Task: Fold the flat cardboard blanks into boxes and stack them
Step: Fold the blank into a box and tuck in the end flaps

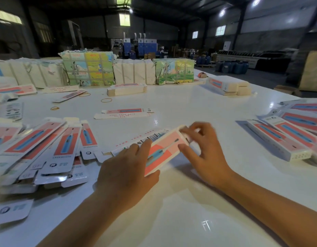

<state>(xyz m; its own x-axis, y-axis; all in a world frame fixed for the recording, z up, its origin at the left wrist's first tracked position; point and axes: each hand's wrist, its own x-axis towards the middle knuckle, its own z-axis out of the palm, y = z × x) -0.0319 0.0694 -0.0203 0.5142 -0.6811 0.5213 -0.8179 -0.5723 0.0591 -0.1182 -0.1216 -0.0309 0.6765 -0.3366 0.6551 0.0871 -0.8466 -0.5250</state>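
A long pink and white toothbrush box [163,148] is raised just above the white table [189,107] in front of me. My left hand [125,168] grips its near end from the left side. My right hand [204,148] holds the far end, its fingers curled over the white end flap there; that hand is blurred. A heap of flat printed blanks [47,148] lies at the left. Folded boxes [287,138] lie side by side at the right.
One loose blank [123,113] lies mid-table, with rubber bands [106,100] beyond it. Bundled blanks [127,90] and another pack [227,86] sit farther back. Wrapped paper bales [93,70] line the table's far edge. Warehouse machinery stands behind.
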